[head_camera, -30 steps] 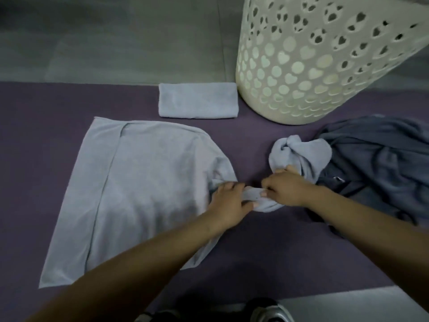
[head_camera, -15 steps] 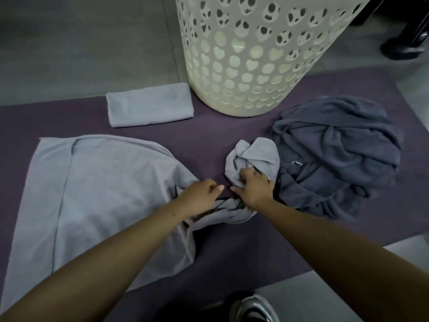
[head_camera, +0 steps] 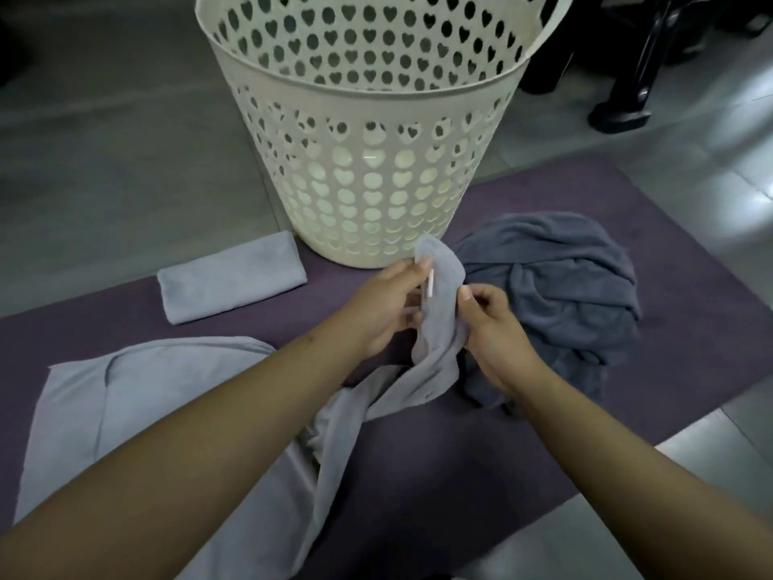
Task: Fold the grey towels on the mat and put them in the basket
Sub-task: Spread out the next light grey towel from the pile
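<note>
left hand [head_camera: 382, 305]: fingers curled, pinching cloth | right hand [head_camera: 495, 328]: fingers curled, pinching cloth

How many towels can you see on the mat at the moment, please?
3: a folded light towel left of the basket, a light towel gripped at its corner by both hands, and a crumpled dark towel on the right. Others could lie inside the basket.

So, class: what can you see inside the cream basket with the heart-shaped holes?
Through the open top of the basket, only the inner wall and its holes show; no towel is visible inside. The front wall hides the bottom, so whether anything lies there cannot be told.
</note>
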`<state>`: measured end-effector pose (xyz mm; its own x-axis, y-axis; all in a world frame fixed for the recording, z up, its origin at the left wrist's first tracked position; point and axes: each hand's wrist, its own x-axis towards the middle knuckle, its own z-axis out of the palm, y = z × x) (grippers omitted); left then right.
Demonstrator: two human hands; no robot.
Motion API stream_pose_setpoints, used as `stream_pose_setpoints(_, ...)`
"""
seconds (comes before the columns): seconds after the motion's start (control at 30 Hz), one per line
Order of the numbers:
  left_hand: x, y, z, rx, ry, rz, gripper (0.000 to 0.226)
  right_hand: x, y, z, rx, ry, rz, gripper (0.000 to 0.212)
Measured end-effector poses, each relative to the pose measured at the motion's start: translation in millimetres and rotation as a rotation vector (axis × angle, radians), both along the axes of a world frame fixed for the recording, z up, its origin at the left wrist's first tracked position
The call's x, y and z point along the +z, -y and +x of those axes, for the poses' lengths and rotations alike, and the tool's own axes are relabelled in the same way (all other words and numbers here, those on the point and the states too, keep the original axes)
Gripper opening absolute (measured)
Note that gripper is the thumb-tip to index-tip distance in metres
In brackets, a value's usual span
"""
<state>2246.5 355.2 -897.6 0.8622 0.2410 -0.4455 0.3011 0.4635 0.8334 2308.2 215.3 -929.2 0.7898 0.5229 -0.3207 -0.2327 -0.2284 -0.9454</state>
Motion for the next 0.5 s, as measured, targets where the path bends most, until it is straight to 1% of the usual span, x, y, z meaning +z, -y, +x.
stream_pose_setpoints(0.03, 10, 5, 6, -0.001, 0.002, 0.028, 0.018, 7, 1, 3, -0.037, -0.024, 0.071, 0.051)
stream_pose_setpoints(0.07, 18, 10, 11, -0.001, 0.004, 0.05, 0.017, 15, 1, 6, -0.054, -0.073, 0.157, 0.045)
stream_pose_setpoints(0.13, 31, 20, 17, -0.044, 0.032, 0.097, 0.017, 33, 4, 11, -0.025, -0.152, 0.263, 0.049)
stream_pose_setpoints(0.2, 43, 30, 21, -0.152, 0.083, 0.132, 0.021, 53, 9, 13, 0.004, -0.143, 0.262, 0.05)
stream_pose_setpoints(0.27, 53, 37, 23, -0.201, 0.087, 0.186, 0.022, 66, 13, 17, -0.061, -0.077, 0.227, 0.035)
stream_pose_setpoints(0.3, 58, 42, 26, -0.177, 0.063, 0.274, 0.02, 70, 18, 20, -0.132, -0.055, 0.213, 0.027)
stream_pose_setpoints(0.33, 61, 44, 29, -0.128, 0.035, 0.404, 0.017, 73, 23, 23, -0.195, -0.043, 0.199, 0.023)
stream_pose_setpoints(0.37, 62, 45, 33, -0.082, 0.035, 0.54, 0.014, 75, 28, 26, -0.239, -0.03, 0.186, 0.023)
stream_pose_setpoints(0.4, 64, 44, 37, -0.079, 0.056, 0.643, 0.015, 78, 33, 28, -0.256, -0.022, 0.18, 0.024)
stream_pose_setpoints(0.43, 66, 41, 41, -0.157, 0.096, 0.706, 0.024, 81, 38, 30, -0.244, -0.022, 0.188, 0.025)
stream_pose_setpoints(0.47, 67, 38, 46, -0.298, 0.149, 0.708, 0.038, 85, 44, 32, -0.211, -0.037, 0.215, 0.028)
stream_pose_setpoints(0.5, 70, 36, 50, -0.454, 0.195, 0.657, 0.047, 90, 49, 33, -0.171, -0.053, 0.248, 0.032)
